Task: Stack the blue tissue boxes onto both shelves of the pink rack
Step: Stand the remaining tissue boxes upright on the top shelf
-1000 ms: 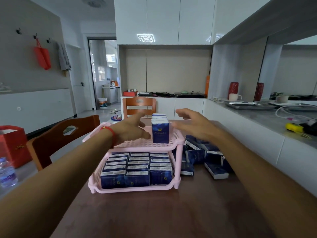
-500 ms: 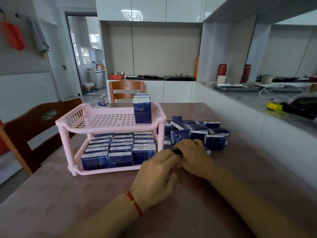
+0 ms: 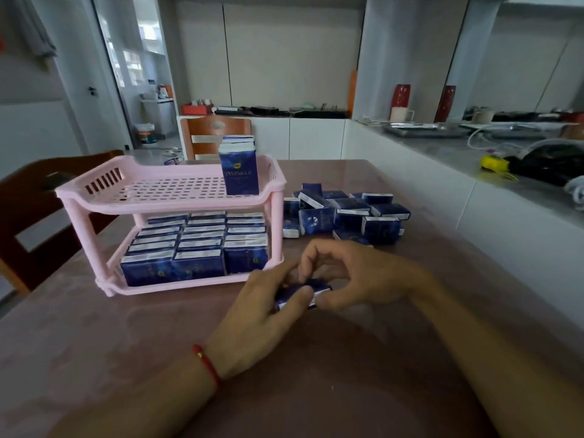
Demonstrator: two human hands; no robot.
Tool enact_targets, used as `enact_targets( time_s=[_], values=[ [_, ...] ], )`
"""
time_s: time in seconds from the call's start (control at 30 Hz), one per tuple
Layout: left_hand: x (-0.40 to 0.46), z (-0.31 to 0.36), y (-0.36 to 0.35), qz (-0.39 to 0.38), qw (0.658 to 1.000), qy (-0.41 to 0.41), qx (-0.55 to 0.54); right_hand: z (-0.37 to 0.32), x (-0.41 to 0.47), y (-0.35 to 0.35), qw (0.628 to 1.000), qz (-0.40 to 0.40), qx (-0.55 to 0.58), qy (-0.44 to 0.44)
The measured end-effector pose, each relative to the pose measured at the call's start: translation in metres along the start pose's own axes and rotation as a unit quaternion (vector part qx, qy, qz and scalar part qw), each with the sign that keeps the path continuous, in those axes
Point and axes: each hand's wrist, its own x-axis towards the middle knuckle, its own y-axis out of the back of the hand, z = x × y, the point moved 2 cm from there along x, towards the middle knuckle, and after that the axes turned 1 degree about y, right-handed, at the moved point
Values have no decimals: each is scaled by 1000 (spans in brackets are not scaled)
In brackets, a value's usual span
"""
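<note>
A pink two-shelf rack [image 3: 94, 197] stands on the brown table. Its lower shelf is packed with several blue tissue boxes [image 3: 196, 245]. On the top shelf, upright boxes [image 3: 238, 167] stand at the right end. A loose pile of blue boxes [image 3: 347, 213] lies on the table to the right of the rack. In front of the rack, my left hand [image 3: 268, 308] and my right hand [image 3: 357, 276] together hold a blue tissue box [image 3: 300, 294] just above the table. Fingers of both hands curl round it, hiding most of it.
A wooden chair [image 3: 28, 210] stands left of the table and another chair [image 3: 215, 134] at its far end. A white counter [image 3: 474, 172] with a tray, cables and a yellow object runs along the right side.
Both hands came down from the rack's top shelf to the table in front of the pile. They have drawn a blue box toward me and now hold it between them.
</note>
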Motion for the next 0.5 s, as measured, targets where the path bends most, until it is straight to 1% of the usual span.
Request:
enact_targets(
  time_s=[0.03, 0.07, 0.1, 0.13, 0.17, 0.2, 0.23, 0.27, 0.3, 0.33, 0.37, 0.43, 0.5],
  values=[
    [0, -1, 0, -10, 1000, 12, -18, 2, 1, 1, 1000, 2, 10, 6],
    [1, -4, 0, -15, 999, 29, -30, 7, 2, 4, 1000, 23, 11, 13],
    [2, -7, 0, -23, 998, 51, -40, 14, 3, 11, 997, 71, -6, 20],
    [2, -11, 0, -34, 996, 69, -50, 25, 3, 20, 988, 145, -48, 18],
    [2, -15, -1, -38, 994, 83, -54, 39, 2, 29, 966, 229, -120, 0],
    [2, -17, -1, -35, 994, 88, -54, 53, 0, 38, 930, 297, -214, -37],
    [2, -17, 0, -28, 994, 87, -53, 65, -1, 42, 890, 324, -308, -88],
    [2, -18, 1, -20, 995, 83, -57, 76, 0, 43, 858, 314, -380, -142],
    [2, -18, 2, -12, 994, 81, -65, 84, 1, 43, 841, 293, -417, -181],
    [2, -18, 4, -4, 994, 81, -77, 88, 4, 41, 840, 283, -419, -197],
    [2, -18, 5, 3, 993, 82, -91, 87, 5, 40, 849, 286, -401, -192],
    [2, -21, 5, 19, 989, 88, -115, 78, 7, 37, 871, 301, -354, -159],
    [2, -21, 5, 26, 985, 96, -139, 68, 7, 35, 890, 288, -328, -135]
  ],
)
